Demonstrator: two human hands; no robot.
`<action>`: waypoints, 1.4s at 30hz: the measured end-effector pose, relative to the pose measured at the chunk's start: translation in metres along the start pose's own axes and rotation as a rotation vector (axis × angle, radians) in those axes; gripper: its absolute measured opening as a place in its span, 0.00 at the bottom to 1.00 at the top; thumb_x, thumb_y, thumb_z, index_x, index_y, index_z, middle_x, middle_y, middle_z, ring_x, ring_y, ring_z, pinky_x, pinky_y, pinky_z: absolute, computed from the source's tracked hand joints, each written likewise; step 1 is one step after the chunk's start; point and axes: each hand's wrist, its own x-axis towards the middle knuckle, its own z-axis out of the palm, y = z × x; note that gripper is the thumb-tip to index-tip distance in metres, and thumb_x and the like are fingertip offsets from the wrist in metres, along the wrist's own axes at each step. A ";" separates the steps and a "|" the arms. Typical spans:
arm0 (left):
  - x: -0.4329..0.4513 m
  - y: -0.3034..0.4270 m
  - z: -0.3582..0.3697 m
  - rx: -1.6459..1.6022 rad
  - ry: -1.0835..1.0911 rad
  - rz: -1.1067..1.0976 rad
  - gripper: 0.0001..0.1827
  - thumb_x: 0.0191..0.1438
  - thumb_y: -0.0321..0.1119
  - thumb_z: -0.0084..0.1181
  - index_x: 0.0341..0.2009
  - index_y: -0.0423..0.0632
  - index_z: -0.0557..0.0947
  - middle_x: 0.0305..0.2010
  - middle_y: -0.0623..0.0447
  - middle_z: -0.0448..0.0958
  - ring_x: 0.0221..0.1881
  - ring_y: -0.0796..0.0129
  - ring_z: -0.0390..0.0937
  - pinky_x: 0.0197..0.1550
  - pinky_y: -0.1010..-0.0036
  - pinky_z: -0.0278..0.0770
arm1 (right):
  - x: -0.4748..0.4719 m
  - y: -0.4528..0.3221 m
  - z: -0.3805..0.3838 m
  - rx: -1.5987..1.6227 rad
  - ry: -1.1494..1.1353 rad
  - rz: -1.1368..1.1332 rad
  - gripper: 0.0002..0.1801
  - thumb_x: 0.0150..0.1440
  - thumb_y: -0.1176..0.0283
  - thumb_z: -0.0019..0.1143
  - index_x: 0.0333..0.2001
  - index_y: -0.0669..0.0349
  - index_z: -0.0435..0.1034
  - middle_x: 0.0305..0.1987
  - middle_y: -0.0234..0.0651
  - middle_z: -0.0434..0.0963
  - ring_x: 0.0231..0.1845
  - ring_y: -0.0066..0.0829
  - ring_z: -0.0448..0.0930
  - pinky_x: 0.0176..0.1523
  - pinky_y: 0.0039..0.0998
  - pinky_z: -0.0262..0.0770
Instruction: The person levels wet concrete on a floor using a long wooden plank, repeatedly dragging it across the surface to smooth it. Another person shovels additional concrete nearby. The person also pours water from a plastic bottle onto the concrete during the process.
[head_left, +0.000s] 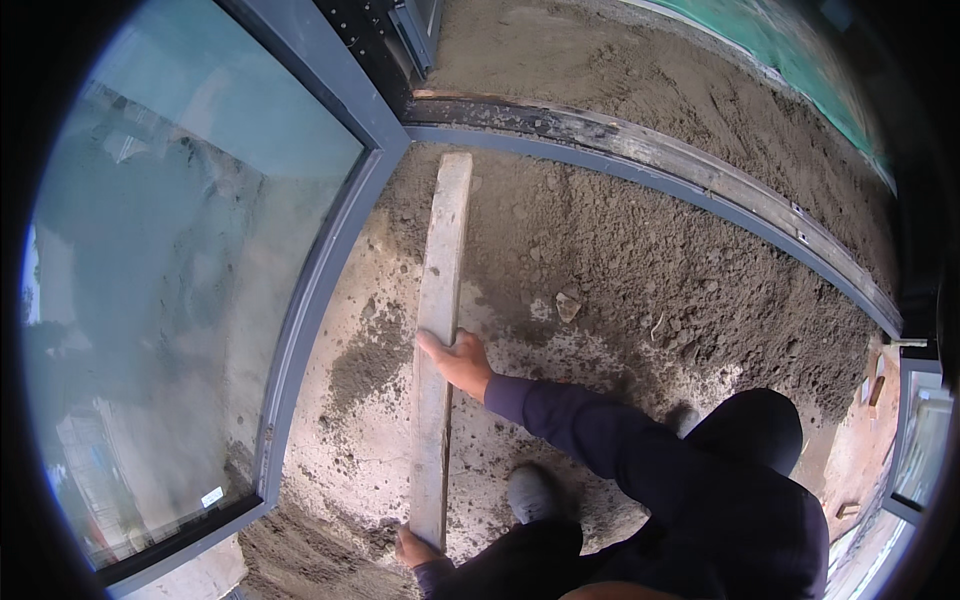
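A long, straight, greyish bar (439, 247), probably a wooden board with mortar residue on it, runs away from me over the floor. Around its middle my right hand (459, 361) grips it, thumb lying across the top face. My left hand (417, 547) holds the near end at the bottom of the view, partly cut off by my sleeve. The bar's far end reaches loose, damp-looking mortar or sand (645, 255) by the door sill. Whether its underside touches the floor I cannot tell.
An open glazed door leaf (330, 247) with a grey frame stands on the left. A raised sill (600, 142) crosses the far side, with more spread mortar (540, 52) beyond. A stone chunk (568, 307) lies right of the bar. My shoe (531, 491) stands on the pale floor (345, 442).
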 end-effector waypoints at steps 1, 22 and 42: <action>0.001 0.000 -0.002 0.038 0.046 0.018 0.17 0.54 0.40 0.54 0.33 0.35 0.82 0.31 0.49 0.79 0.30 0.63 0.74 0.36 0.65 0.72 | -0.006 -0.001 0.001 0.025 -0.038 0.027 0.28 0.61 0.45 0.59 0.39 0.63 0.81 0.29 0.34 0.83 0.29 0.27 0.81 0.38 0.33 0.78; -0.020 0.027 0.003 0.113 0.065 -0.020 0.22 0.55 0.46 0.52 0.37 0.37 0.85 0.35 0.45 0.80 0.32 0.55 0.77 0.37 0.59 0.76 | -0.004 -0.009 -0.017 -0.087 -0.003 0.113 0.40 0.54 0.32 0.58 0.32 0.67 0.77 0.32 0.47 0.83 0.33 0.42 0.84 0.44 0.39 0.79; -0.030 -0.085 -0.081 0.463 0.024 -0.206 0.27 0.60 0.54 0.48 0.47 0.42 0.80 0.46 0.46 0.79 0.42 0.53 0.78 0.46 0.60 0.76 | -0.131 0.106 0.037 -0.226 -0.091 0.023 0.32 0.60 0.36 0.53 0.35 0.59 0.73 0.23 0.32 0.78 0.17 0.22 0.75 0.19 0.31 0.72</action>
